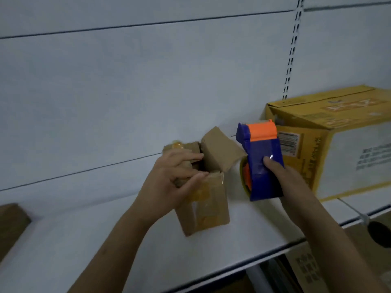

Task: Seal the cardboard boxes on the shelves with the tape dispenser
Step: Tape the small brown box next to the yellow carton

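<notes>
Small brown cardboard box (208, 210) stands upright on the white shelf (84, 240), top open, one flap (221, 152) raised and tilted right; patches of old yellowish tape on its front. Blue tape dispenser (261, 160) with orange roller end pointing up, held just right of it. Large yellow box (338, 142) behind, flaps closed.

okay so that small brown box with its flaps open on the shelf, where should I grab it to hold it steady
Probably around its upper side walls, coming from the left, as the left hand does now. The small brown box stands upright and narrow, so it could tip. One flap sticks up on the right, and the right hand holds the tape dispenser there.
</notes>
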Motion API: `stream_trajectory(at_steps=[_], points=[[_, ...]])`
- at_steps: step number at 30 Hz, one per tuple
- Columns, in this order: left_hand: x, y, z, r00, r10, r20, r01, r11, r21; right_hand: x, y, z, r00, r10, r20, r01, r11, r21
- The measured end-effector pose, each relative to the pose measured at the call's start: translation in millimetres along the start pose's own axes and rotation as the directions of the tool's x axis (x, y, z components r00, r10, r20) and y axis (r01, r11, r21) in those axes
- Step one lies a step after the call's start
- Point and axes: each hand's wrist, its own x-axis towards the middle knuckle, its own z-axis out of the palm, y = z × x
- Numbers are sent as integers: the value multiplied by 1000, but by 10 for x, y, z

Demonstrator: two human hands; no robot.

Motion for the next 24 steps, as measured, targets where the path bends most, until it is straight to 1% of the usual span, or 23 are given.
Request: stream_trajectory(at_steps=[2,3,4,7,9,10,12,13,14,16,18,19,20,21,22,23,24], points=[[-18,30,-24,991,-115,63,122,986,-116,63,-102,94,997,-27,66,26,999,20],[-37,46,-25,985,-149,90,163,971,-176,85,-150,148,994,-46,103,45,999,15],[-56,54,-16,984,-154,89,170,959,-228,90,-201,204,988,-68,138,68,998,5],[-123,58,-46,991,-130,36,134,918,-373,83,-318,356,969,-105,224,112,994,-16],[-180,53,-96,988,-156,-1,140,891,-433,83,-358,421,957,-100,273,109,994,-15],[-209,64,-118,983,-177,-41,141,884,-445,82,-368,445,952,-97,289,104,995,-7],[-239,68,-126,959,-225,-173,127,885,-448,83,-365,493,946,-89,311,91,996,9],[-222,60,-114,946,-234,-224,118,893,-434,89,-361,520,944,-88,318,89,996,12],[-195,55,-91,941,-231,-248,115,906,-406,90,-371,554,944,-88,319,88,996,15],[-165,44,-40,950,-217,-226,130,929,-345,109,-404,618,946,-84,312,76,996,37],[-178,15,-9,961,-219,-167,169,948,-268,134,-460,644,950,-87,299,61,993,97],[-196,3,-10,968,-206,-143,179,967,-178,143,-495,647,950,-106,295,69,989,132],[-209,-10,-21,976,-170,-134,166,985,-41,151,-538,654,947,-136,291,88,981,170],[-219,-36,-34,985,-116,-126,129,986,103,164,-583,669,941,-172,290,113,971,210],[-226,-61,-47,991,-56,-124,80,976,203,176,-628,695,934,-207,291,135,960,247],[-235,-79,-54,992,-3,-125,34,968,250,191,-667,727,926,-237,293,151,946,287],[-252,-88,-58,991,38,-126,-4,966,260,204,-701,768,918,-262,298,160,932,327]])
